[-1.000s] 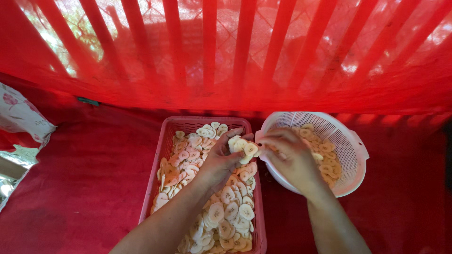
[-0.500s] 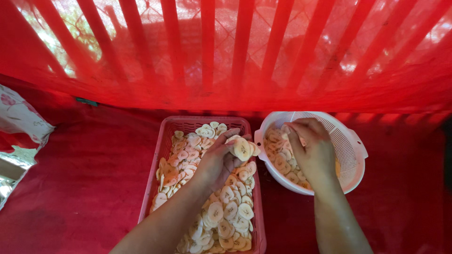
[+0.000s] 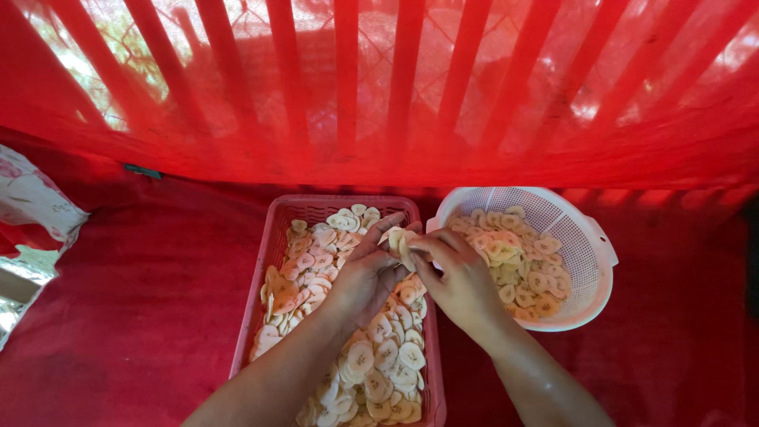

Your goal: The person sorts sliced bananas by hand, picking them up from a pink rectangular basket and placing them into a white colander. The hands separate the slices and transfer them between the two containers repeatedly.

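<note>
Red cloth (image 3: 142, 316) spread underneath. Red slatted barrier (image 3: 348, 79) at far side, netting behind. Floral patterned fabric (image 3: 32, 205) at left edge, partly cut off.

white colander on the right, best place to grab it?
Judging by its shape, take the white colander by the small lug handle on its right rim, coming in from the right. That side is free of both hands, and the banana slices sit below the rim, so fingers would likely stay clear.

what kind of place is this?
Probably a small food-drying or snack-making spot under red netting. A pink tray is spread with pale fruit slices, a white colander holds more, and both hands sort them.
</note>
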